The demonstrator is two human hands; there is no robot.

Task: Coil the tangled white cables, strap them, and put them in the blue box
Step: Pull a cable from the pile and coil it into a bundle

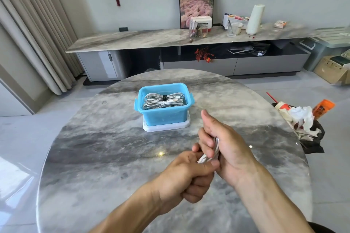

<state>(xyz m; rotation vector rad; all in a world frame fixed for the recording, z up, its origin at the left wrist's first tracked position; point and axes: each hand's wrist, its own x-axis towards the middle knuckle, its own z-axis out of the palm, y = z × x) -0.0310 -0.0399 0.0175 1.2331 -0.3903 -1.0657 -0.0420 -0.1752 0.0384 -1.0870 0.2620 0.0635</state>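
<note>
A blue box (164, 114) stands on its white lid (166, 127) in the middle of the round marble table (106, 149). Inside it lie coiled white cables (161, 100), one bound with a black strap (164, 98). Nearer to me, both hands meet over the table. My right hand (225, 143) is wrapped around a bundle of white cable (208, 156), thumb raised. My left hand (187, 176) pinches the bundle's lower end with closed fingers. Most of the bundle is hidden inside the two hands.
A heap of trash with crumpled paper and an orange carton (306, 119) sits past the table's right edge. Behind the table runs a long low cabinet (170, 38) with a framed picture, cups and a white bottle.
</note>
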